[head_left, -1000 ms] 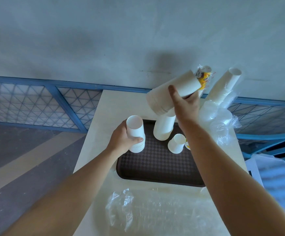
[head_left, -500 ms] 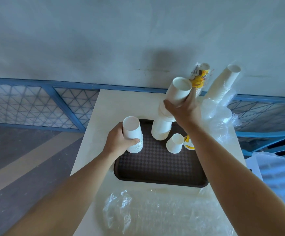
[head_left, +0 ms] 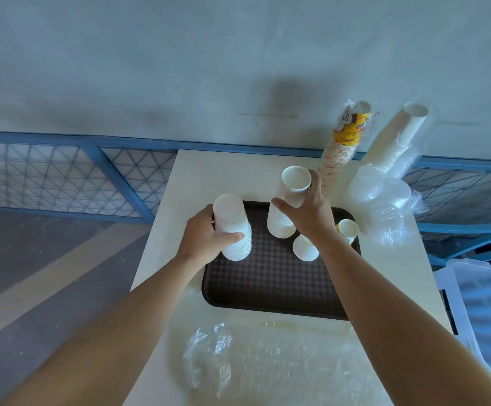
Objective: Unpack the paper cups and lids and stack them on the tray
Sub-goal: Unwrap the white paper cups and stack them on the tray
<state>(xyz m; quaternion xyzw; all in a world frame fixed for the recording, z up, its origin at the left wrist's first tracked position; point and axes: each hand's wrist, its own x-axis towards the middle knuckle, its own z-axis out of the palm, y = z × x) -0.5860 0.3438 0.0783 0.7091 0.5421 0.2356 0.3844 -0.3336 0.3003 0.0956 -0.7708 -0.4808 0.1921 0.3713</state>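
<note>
Gripping short cup stack (head_left: 232, 227), left hand (head_left: 203, 238) fingers curled, right hand (head_left: 305, 215) clasping tall stack (head_left: 291, 189)

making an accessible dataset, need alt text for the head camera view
Seen from above, a person's left hand grips a short stack of white paper cups and the right hand grips a taller stack on a dark tray on a pale table. Wrapped cup sleeves stand at the table's back.

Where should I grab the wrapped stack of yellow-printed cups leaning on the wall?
Probably the yellow-printed cup stack round its middle, coming from the near side: it leans back against the wall, its top is loose wrapper, and the right hand hides its base.
</note>
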